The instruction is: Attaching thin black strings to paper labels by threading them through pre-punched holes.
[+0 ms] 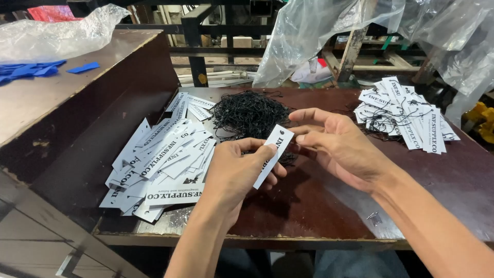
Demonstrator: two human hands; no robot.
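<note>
My left hand [239,172] grips a narrow white paper tag [273,155] by its long edge, holding it tilted above the dark wooden table [319,206]. My right hand [337,144] is right beside the tag's upper end, fingers spread, thumb and forefinger close together near the tag's hole; whether they pinch a string I cannot tell. Just behind both hands lies a tangle of black strings [249,114]. A loose heap of white printed tags [159,164] lies to the left. A second heap of tags with strings attached [404,116] sits at the far right.
A raised brown wooden surface [67,92] stands at the left, bearing blue pieces [31,69] and a clear plastic bag [56,33]. More clear plastic sheeting [319,31] hangs behind the table. The table's front edge [247,241] is worn.
</note>
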